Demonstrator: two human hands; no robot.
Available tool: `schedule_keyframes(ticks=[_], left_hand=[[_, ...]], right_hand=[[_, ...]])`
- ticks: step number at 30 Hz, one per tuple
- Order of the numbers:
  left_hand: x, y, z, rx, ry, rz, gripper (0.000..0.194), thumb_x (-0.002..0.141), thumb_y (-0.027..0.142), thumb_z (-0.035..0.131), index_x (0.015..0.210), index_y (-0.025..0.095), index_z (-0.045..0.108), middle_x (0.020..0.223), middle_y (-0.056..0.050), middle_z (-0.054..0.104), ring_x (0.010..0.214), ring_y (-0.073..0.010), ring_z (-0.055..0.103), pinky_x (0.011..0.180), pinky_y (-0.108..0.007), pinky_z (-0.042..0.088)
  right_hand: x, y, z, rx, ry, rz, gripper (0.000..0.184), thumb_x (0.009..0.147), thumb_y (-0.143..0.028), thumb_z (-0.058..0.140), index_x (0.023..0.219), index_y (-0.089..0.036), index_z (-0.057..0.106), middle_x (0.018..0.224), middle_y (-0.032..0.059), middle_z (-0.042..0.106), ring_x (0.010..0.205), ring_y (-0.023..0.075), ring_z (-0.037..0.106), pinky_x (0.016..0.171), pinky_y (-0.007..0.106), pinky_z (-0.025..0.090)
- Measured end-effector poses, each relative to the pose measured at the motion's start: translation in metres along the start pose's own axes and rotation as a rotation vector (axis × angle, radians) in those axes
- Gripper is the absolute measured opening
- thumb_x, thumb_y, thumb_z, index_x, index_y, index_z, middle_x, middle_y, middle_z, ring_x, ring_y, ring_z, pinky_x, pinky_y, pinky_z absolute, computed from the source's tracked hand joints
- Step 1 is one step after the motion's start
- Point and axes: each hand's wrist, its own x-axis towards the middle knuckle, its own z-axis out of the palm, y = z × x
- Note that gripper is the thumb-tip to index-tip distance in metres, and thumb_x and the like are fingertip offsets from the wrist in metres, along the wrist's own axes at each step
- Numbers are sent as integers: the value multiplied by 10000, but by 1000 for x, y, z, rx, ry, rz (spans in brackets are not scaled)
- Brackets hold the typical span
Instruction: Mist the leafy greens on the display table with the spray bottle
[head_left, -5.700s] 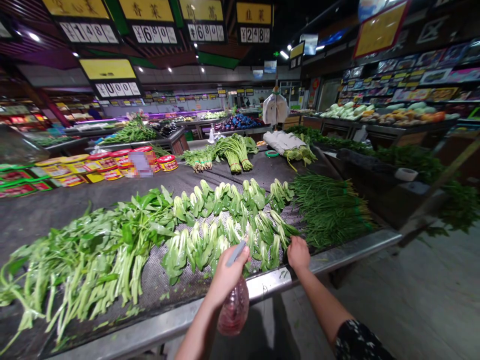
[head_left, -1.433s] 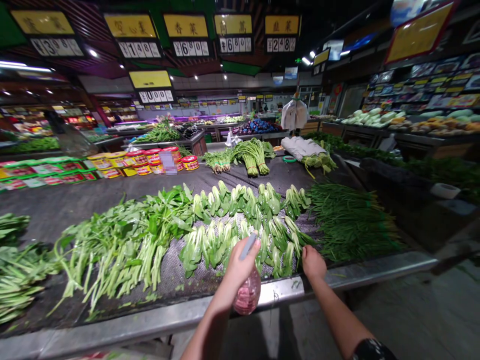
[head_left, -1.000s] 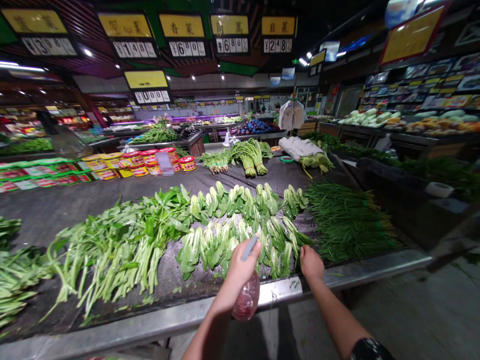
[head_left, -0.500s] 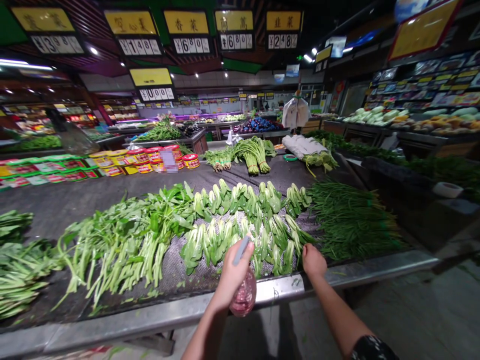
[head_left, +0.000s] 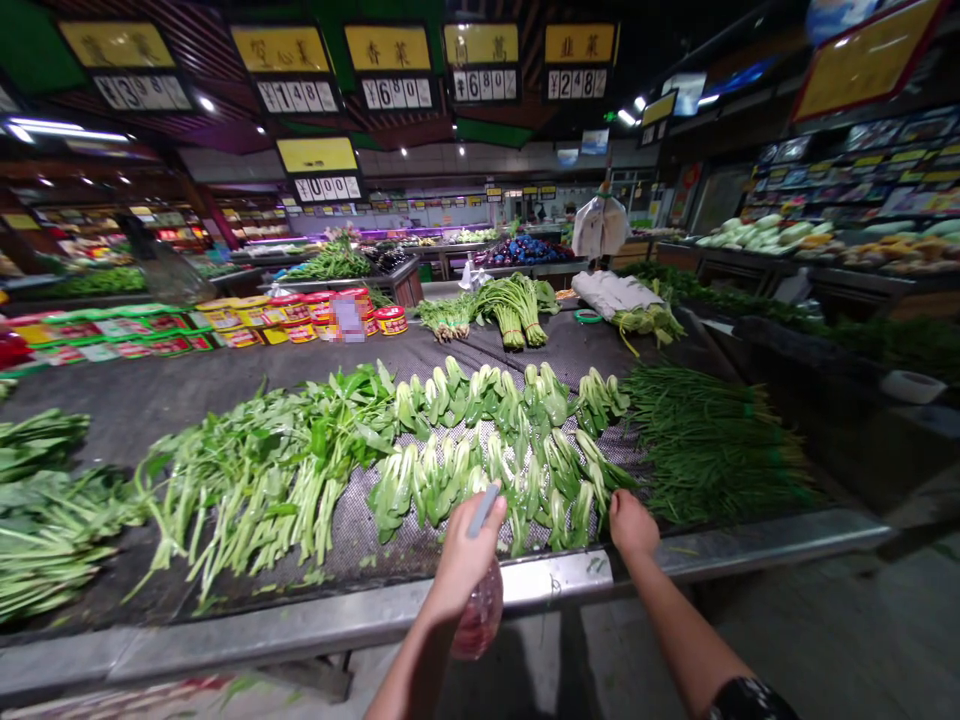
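My left hand [head_left: 466,550] is closed around a spray bottle with a grey top [head_left: 484,510] and a clear, pinkish body [head_left: 480,618]. It is over the stall's front edge, just short of the rows of bok choy [head_left: 450,480]. These small green heads with pale stalks lie in two rough rows on a dark mesh mat. Beside the right end of the front row is my right hand [head_left: 634,525], its fingers curled in close to a bok choy head [head_left: 600,468]. Whatever its fingertips hold, if anything, is hidden.
Long leafy greens [head_left: 292,480] lie to the left, bundled chives [head_left: 712,440] to the right. Behind are tied stalk bundles [head_left: 514,312], a wrapped bundle [head_left: 619,298] and stacked tubs [head_left: 300,318]. A metal rail [head_left: 337,615] edges the stall; price signs [head_left: 386,65] hang overhead.
The view has shifted slightly, so the stall sits a little further right. My left hand and the spray bottle have come down and back towards me. My right hand stays beside the bok choy.
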Motion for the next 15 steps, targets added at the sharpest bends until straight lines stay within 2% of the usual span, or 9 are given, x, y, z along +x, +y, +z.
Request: schedule_keyframes(ticks=[5,7,11,15], left_hand=[[-4,-3,-8,-17,45,-12,355,869,474,457,956,180,636,761,-13,590,713,-183,532,661,-272,396],[-4,-2,-12,-32,80,1,348,867,471,462,945,182,639,787,-15,608,739,-184,547,690,-273,406],[-2,-1,-22,-14,143,15,360,853,486,470,838,175,650,714,-10,597,685,-181,542,666,-272,409],[0,-4,-32,-6,201,-14,367,835,477,496,968,169,646,691,-6,587,650,-177,528,635,-277,404]], right_hand=[[0,0,1,-6,-4,0,322,937,-321,290,1002,-221,589,916,68,672,793,185,647,626,257,409],[0,0,1,-9,-7,3,318,936,-322,291,994,-223,588,913,71,672,791,185,647,628,260,411],[0,1,2,-15,-16,3,321,937,-329,287,988,-223,585,906,76,674,789,188,649,635,265,415],[-1,3,3,-14,-23,-4,323,934,-335,285,995,-229,584,909,75,675,787,200,653,635,277,423]])
